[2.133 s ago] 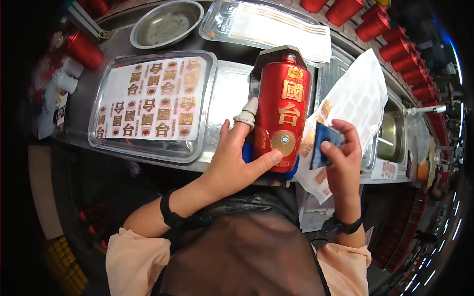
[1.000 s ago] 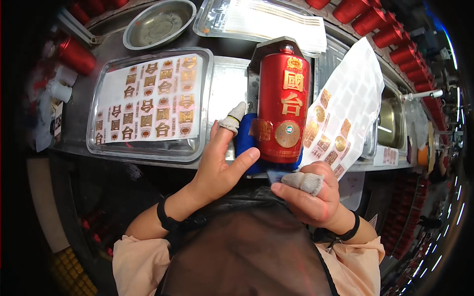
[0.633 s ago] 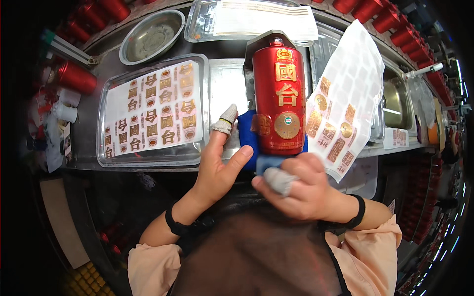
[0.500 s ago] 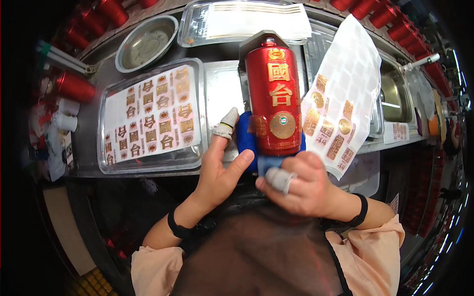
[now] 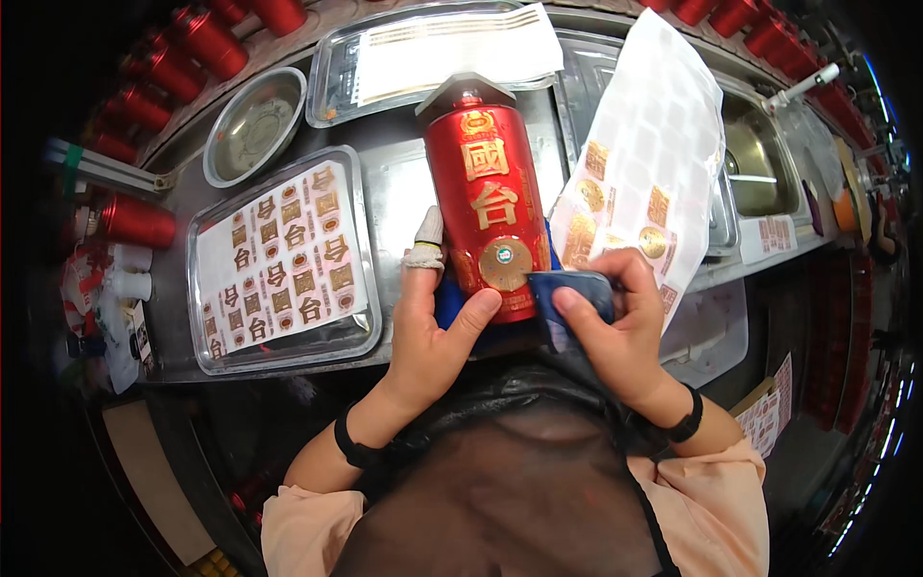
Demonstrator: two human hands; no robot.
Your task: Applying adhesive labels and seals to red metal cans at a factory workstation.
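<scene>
Steadying red bottle [image 5: 490, 207] — left hand [image 5: 433, 332] clasped at its base, right hand [image 5: 615, 327] pinching blue cloth [image 5: 572, 293], seemingly beside round seal; press evenly.

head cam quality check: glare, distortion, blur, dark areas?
Head view: strong fisheye, the steel counter edge bows and the corners go black; glare streaks on the red bottle and the metal tray rim; centre sharp, both the left hand and right hand crisp; floor below is underexposed.

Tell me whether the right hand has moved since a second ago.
Yes. The right hand, holding a blue cloth, has come up from below the red bottle to its lower right side.
</scene>
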